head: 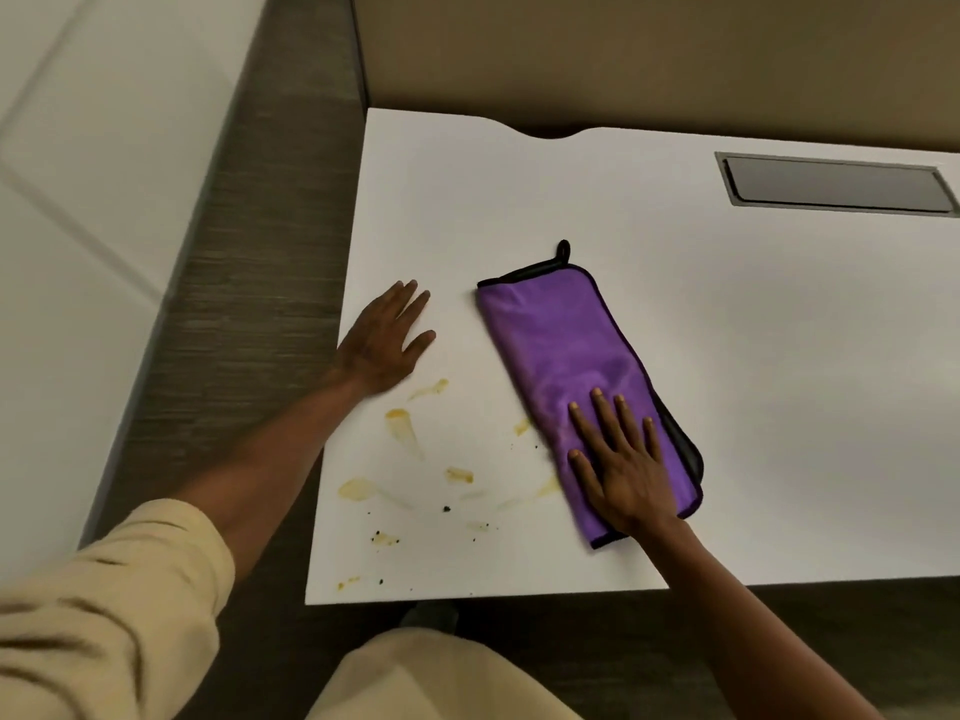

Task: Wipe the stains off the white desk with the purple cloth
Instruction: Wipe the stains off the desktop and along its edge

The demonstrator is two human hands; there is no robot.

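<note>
Both hands flat: right hand [621, 459] on purple cloth [566, 366], left hand [384, 340] beside stains [410, 459]

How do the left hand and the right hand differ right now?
The left hand lies flat on the bare white desk, while the right hand presses flat on the purple cloth. The left hand sits beyond the yellow stains; the right hand sits to their right. Both are open, with no grip on anything.

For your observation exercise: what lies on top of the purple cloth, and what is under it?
The right hand lies flat on the purple cloth. Under it is the white desk; any stains beneath are hidden.
</note>
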